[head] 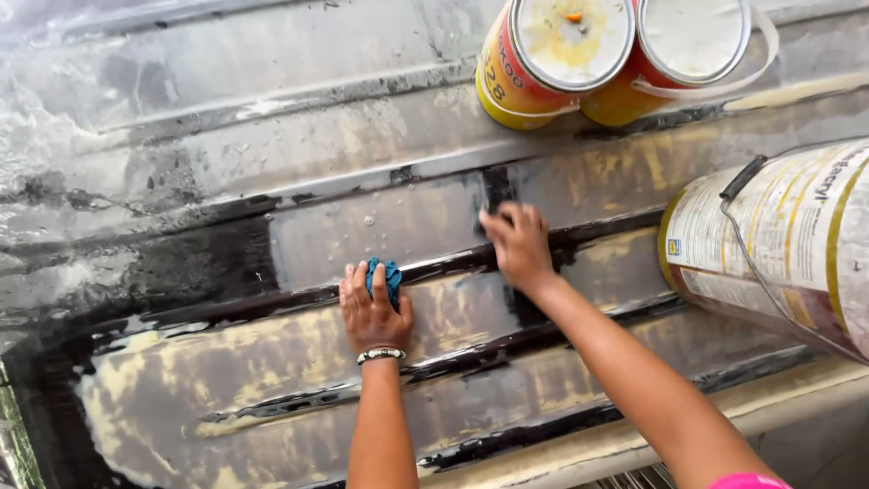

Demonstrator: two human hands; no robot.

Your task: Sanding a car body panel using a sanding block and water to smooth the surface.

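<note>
Daylight is glaring off the wet upper left. Two paint cans (625, 54) are standing at top right; a larger bucket (778, 244) is lying at right.

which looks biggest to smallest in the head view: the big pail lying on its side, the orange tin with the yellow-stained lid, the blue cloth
1. big pail, though it is cut off by the frame edge
2. orange tin
3. blue cloth, mostly covered by the left hand

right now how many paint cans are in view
3: a can with a paint-smeared lid at top centre, a second can touching it on its right, and a larger can at the right edge, cut off by the frame. Others may lie outside the view.
</note>
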